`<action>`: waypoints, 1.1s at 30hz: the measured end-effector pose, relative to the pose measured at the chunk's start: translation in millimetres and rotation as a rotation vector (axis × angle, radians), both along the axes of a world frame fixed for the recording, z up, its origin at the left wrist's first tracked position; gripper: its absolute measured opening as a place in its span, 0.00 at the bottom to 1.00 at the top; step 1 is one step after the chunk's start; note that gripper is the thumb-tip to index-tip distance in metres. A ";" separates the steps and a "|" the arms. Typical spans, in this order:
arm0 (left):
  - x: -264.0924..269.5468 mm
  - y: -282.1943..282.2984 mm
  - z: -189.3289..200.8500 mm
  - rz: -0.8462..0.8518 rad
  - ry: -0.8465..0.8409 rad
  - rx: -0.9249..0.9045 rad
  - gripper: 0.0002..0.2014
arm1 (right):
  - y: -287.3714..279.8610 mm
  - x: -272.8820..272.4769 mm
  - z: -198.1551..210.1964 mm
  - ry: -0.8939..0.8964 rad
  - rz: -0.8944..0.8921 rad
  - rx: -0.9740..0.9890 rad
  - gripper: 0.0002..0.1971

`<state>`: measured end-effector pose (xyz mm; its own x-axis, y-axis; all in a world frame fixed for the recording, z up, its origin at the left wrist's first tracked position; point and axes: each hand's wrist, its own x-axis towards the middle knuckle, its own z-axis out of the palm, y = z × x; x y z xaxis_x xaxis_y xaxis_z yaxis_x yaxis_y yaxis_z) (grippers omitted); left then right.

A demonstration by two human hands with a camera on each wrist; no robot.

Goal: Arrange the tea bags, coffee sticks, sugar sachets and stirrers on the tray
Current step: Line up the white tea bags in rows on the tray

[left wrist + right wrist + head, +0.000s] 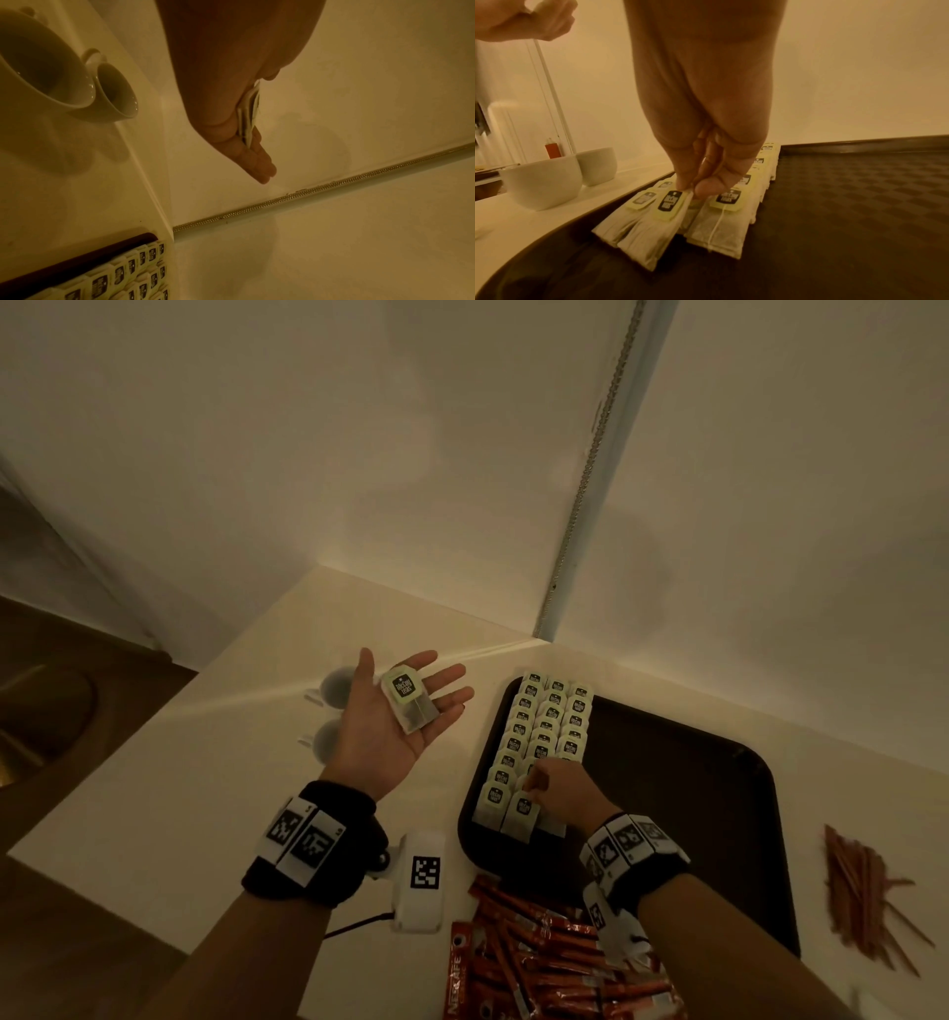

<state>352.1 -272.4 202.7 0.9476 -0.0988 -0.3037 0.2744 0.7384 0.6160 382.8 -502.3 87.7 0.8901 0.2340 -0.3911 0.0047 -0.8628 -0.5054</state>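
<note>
My left hand (377, 731) is held palm up over the counter, left of the tray, fingers straight. A small stack of tea bags (408, 706) lies flat on the palm, seen edge-on as tea bags (248, 113) in the left wrist view. On the dark tray (667, 788), rows of tea bags (549, 721) overlap along the left side. My right hand (544, 785) pinches the top of a tea bag (654, 229) between thumb and forefinger at the near end of the middle row. The bag's lower end touches the tray (847, 203).
Two white cups (334, 706) stand on the counter behind my left hand. A heap of red coffee sticks (539, 963) lies at the tray's near edge. A pile of brown stirrers (862, 901) lies right of the tray. Walls meet in a corner behind.
</note>
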 end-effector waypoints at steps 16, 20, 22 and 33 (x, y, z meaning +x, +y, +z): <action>14.2 -24.3 25.5 -0.095 -0.344 0.409 0.30 | 70.1 22.1 201.0 -0.747 0.314 0.410 0.11; 11.0 -24.9 25.9 0.179 -0.442 0.475 0.13 | 64.4 20.9 239.5 -0.793 0.358 0.363 0.08; 9.8 -26.2 28.5 0.184 -0.458 0.468 0.13 | 64.0 17.2 253.8 -0.767 0.363 0.336 0.07; -3.6 -45.3 35.1 -0.062 -0.282 0.025 0.10 | 74.3 21.6 271.8 -0.602 0.243 0.147 0.07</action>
<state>348.5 -317.7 237.7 0.9873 -0.1554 -0.0325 0.1344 0.7092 0.6921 404.4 -428.0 359.5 0.8583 0.4686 0.2092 0.5088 -0.7238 -0.4661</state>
